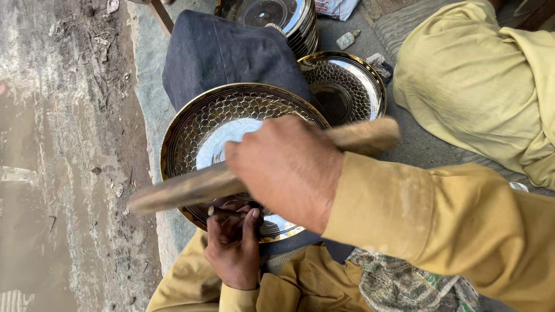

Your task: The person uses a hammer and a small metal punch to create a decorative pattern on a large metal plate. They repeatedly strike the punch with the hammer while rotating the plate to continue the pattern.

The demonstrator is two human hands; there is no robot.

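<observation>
- Two hands work over one round metal tray (pixel 196 130) with a scale-patterned rim, which lies on a dark cloth-covered block (pixel 225 52) in front of the person.
- The right hand (pixel 286 170) is clenched around a wooden stick (pixel 179 190) held across the tray.
- The left hand (pixel 234 245) pinches a small punch (pixel 222 212) (tip against the tray's near rim).
- A second patterned tray (pixel 352 81) lies just beyond, beside a stack of trays (pixel 289 17).
</observation>
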